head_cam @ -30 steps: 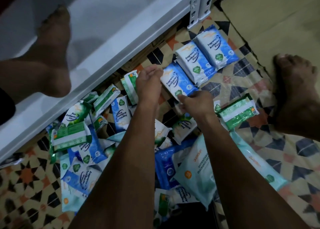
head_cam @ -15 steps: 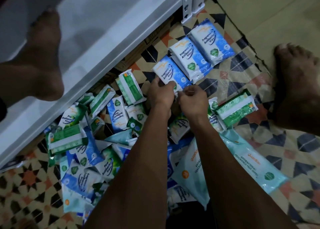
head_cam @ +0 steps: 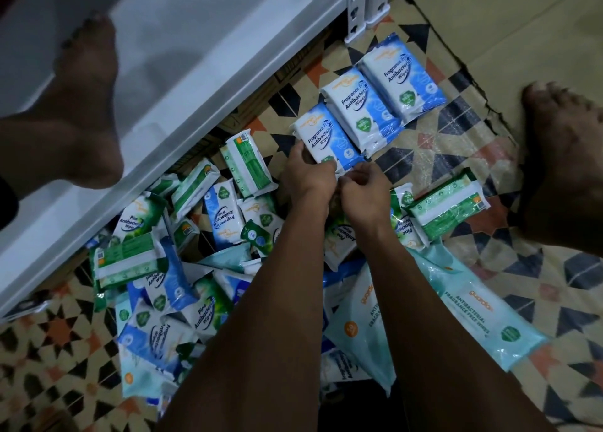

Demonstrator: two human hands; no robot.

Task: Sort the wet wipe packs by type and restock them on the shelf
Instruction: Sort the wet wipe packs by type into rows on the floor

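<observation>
Gripping the blue-and-white Fragrance Free pack (head_cam: 327, 139) at frame centre, both hands (head_cam: 308, 178) (head_cam: 362, 187) pinch its near edge; previously the left fingers hovered above it.

blue-white packs (head_cam: 368, 105), green-white pack (head_cam: 447, 203), star-patterned floor (head_cam: 52, 333).

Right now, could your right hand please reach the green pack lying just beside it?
Probably yes: the right hand sits close to the green pack, which lies on top with nothing across the gap.

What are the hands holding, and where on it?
Both hands, left and right, hold the nearest blue Fragrance Free pack by its near end; left grips its near-left corner.
</observation>
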